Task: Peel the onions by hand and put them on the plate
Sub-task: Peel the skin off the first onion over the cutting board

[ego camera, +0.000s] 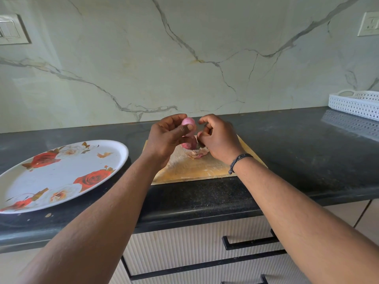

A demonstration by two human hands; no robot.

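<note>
Leftmost, a white plate (61, 175) printed with red and pale roses lies on the dark counter (307, 144), with its near-left rim cut off by the picture's edge. No onion lies on it. Next to the right, the left forearm reaches up from the near left, and the left hand (164, 138) is raised above the wooden cutting board (205, 167). Its thumb and curled fingers pinch a small pink onion (188, 124), which looks peeled and smooth and is held off the board. Below that, a second onion (189, 143) lies on the far part of the board, partly hidden behind the left hand, so whether it has been peeled is hard to tell. Just near it a small heap of papery skins (198, 154) rests on the wood. Further right, the right hand (217, 138) hovers close beside the left, its fingers curled inward toward the held onion. A pinkish scrap shows at its fingertips, but I cannot tell whether it is skin pinched there or part of the onion behind. A dark braided band (239, 160) circles the right wrist. At the far right, a white perforated tray (354, 103) sits on the counter against the marble wall, cut off by the frame.
</note>
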